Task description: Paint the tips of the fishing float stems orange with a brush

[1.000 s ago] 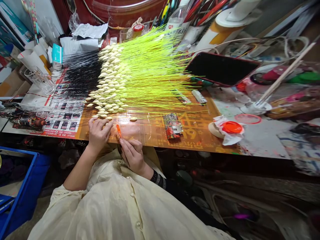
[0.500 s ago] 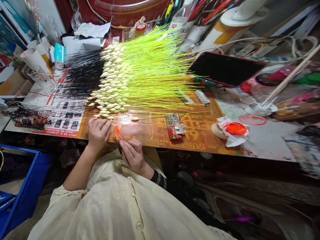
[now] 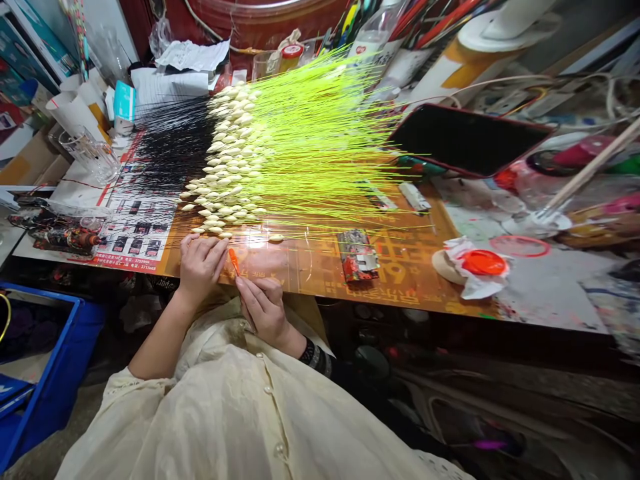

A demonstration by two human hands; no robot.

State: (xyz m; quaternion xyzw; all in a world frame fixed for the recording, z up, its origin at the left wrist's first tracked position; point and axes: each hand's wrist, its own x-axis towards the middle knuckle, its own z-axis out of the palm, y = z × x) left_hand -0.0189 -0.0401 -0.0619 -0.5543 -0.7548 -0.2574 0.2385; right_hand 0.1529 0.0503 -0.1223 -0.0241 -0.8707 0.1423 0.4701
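At the table's near edge my left hand (image 3: 203,267) has its fingers bent and closed together; what they grip is hidden. Between the two hands lies a small orange, spindle-shaped float (image 3: 233,261), slanting. Its lower end meets the pinched fingertips of my right hand (image 3: 265,303), and its upper end is close to my left fingers. Just beyond my left hand, rows of cream fishing floats (image 3: 230,160) are stacked, with black stems (image 3: 173,137) to the left and yellow-green tips (image 3: 320,133) to the right. One cream float (image 3: 276,238) is apart from the stack.
A red-and-black smeared block (image 3: 357,255) is on the orange tabletop (image 3: 315,273). To its right stands an orange paint pot (image 3: 484,263) wrapped in white paper. A phone (image 3: 470,139) leans behind. A glass (image 3: 90,157) is at left; a blue crate (image 3: 45,373) sits below.
The whole view has shifted a little, so the table's things appear slightly further right. Both hands and the orange float hold almost the same pose.
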